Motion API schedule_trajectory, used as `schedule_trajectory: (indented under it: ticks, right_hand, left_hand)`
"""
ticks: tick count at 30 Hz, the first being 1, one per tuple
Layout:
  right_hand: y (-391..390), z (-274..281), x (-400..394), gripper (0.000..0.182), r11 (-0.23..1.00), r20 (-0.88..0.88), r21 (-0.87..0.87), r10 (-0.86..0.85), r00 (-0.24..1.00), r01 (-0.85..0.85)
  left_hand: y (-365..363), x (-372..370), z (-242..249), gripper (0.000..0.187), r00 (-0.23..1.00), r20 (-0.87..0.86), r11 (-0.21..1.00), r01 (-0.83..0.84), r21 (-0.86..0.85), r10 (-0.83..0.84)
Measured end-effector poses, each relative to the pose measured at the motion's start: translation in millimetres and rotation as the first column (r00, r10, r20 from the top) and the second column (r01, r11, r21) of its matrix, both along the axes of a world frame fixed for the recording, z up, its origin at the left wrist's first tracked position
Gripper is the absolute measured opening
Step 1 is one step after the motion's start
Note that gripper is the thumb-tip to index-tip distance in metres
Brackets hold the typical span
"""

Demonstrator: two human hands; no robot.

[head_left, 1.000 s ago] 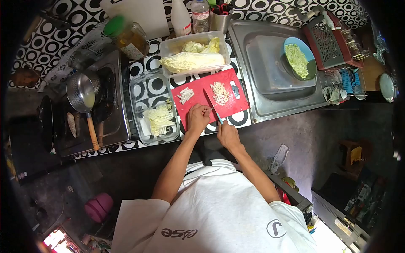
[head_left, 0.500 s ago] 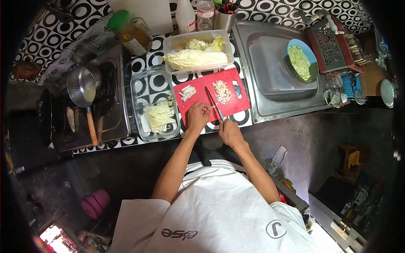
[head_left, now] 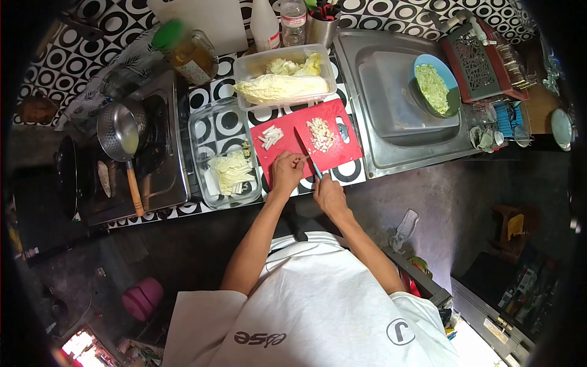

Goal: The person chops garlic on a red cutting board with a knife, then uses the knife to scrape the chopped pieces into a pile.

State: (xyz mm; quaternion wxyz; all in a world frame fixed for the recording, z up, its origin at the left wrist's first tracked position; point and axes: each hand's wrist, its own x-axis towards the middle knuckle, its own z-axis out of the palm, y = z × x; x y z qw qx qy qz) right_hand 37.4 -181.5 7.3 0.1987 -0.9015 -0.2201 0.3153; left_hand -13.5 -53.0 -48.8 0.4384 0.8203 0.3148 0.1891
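My right hand (head_left: 330, 194) grips the light-blue handle of a knife (head_left: 302, 142), whose dark blade lies over the red cutting board (head_left: 292, 121). Beside the blade, my left hand (head_left: 287, 171) is closed with fingertips pinched around a thin pale strip (head_left: 307, 158), which looks like cabbage stem and is partly hidden. To the right of the blade sits a pile of small pale diced pieces (head_left: 320, 134). Several white cabbage-stem strips (head_left: 270, 137) lie on the board's upper left, beyond my left hand.
Left of the board is a clear container (head_left: 199, 131) with cut cabbage leaves (head_left: 232, 171). Behind stands a tub (head_left: 333, 79) with napa cabbage (head_left: 281, 88). A sink (head_left: 379, 160) with a bowl of shredded greens (head_left: 433, 90) is right; a stove with a saucepan (head_left: 116, 144) is left.
The knife has shifted slightly left, closer to my left fingertips, and my right hand has moved a little left and down with it. My left hand stays nearly in place.
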Motion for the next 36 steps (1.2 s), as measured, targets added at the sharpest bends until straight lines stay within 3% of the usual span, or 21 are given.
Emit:
schedule_trajectory:
  ticks: [8, 17, 25, 36]
  right_hand:
    - [16.5, 0.8, 13.1, 0.037, 0.999, 0.020, 0.038, 0.035, 0.999, -0.035]
    - [-10.0, 23.7, 3.1, 0.038, 0.999, -0.097, 0.017, 0.032, 0.995, -0.031]
    - [-17.2, -0.5, -12.1, 0.036, 1.000, 0.004, 0.007, 0.013, 1.000, -0.013]
    - [18.8, 0.2, 14.7, 0.039, 0.997, 0.015, 0.063, 0.032, 0.999, -0.033]
  left_hand:
    - [0.1, -1.2, 1.8, 0.008, 1.000, 0.019, 1.000, -0.010, 0.010, 0.009]
    - [-0.2, 1.4, 4.8, 0.008, 0.999, -0.010, 0.999, -0.030, 0.011, 0.031]
    - [0.9, 1.6, 3.2, 0.008, 1.000, 0.000, 1.000, -0.012, 0.007, 0.012]
    - [0.7, 0.4, 3.1, 0.008, 1.000, -0.003, 1.000, -0.016, 0.002, 0.016]
